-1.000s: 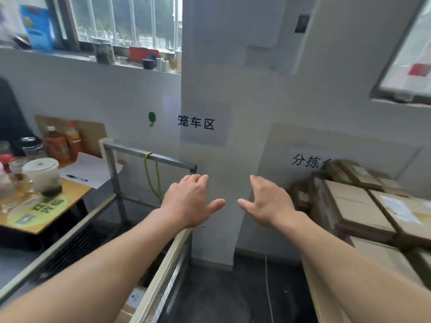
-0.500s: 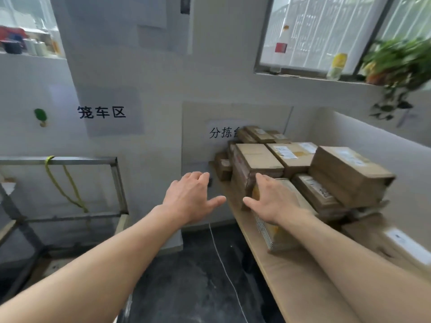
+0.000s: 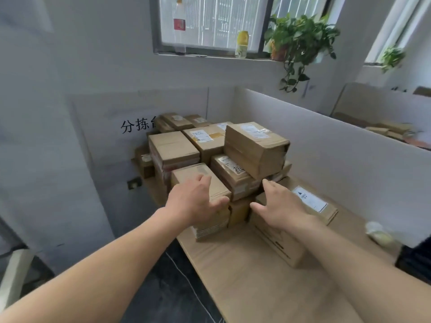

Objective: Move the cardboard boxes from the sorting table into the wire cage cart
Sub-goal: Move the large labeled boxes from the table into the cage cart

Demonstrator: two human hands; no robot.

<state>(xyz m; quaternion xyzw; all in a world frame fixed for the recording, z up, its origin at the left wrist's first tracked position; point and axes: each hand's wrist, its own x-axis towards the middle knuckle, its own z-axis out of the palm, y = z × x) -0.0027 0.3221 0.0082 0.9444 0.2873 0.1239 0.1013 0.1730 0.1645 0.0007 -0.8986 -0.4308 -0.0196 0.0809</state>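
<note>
Several brown cardboard boxes are piled on the wooden sorting table (image 3: 245, 271). My left hand (image 3: 196, 201) is spread over the top of the nearest small box (image 3: 217, 190) at the pile's front left; contact is unclear. My right hand (image 3: 277, 206), fingers apart, hovers over the left end of a low flat box (image 3: 310, 206) with a white label. Neither hand holds anything. A large box (image 3: 254, 148) sits tilted on top of the pile. The wire cage cart is out of view except for a pale frame piece (image 3: 11, 276) at the far left.
A white partition (image 3: 338, 148) runs along the table's right side. A crumpled pale object (image 3: 377, 234) and a dark object (image 3: 415, 262) lie at the table's right edge. Potted plants (image 3: 298, 38) and bottles stand on the windowsill. Dark floor with a white cable (image 3: 186, 280) lies left of the table.
My view has swung right, from the cage cart to the sorting table. Both hands have stayed open and now reach over the front boxes of the pile.
</note>
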